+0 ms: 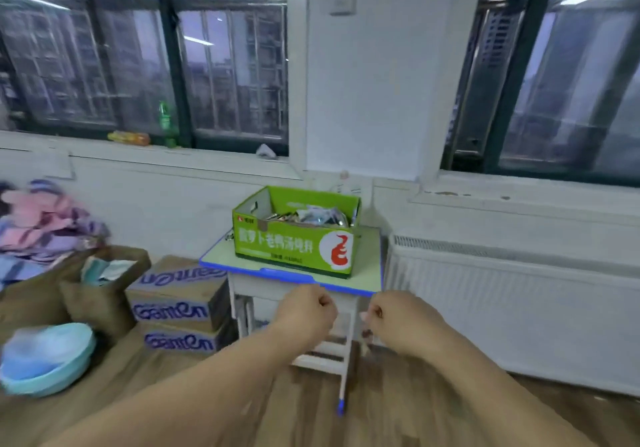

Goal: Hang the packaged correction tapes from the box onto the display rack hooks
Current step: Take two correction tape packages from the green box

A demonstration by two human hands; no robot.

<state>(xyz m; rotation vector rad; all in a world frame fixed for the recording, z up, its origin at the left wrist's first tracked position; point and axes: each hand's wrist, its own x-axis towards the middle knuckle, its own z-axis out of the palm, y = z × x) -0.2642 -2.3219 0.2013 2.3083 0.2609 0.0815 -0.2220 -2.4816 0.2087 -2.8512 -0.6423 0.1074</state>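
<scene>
On blue-edged desk (219, 258): green box (294, 242) of packaged correction tapes (313, 216); before it, left hand (306, 311) and right hand (398, 320), fingers curled, nothing visibly held

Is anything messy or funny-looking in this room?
Yes. On the windowsill, an orange bottle lies on its side beside an upright green bottle. At the left, a heap of clothes is piled loosely on brown boxes. The packets in the green box are jumbled, not stacked.
</scene>
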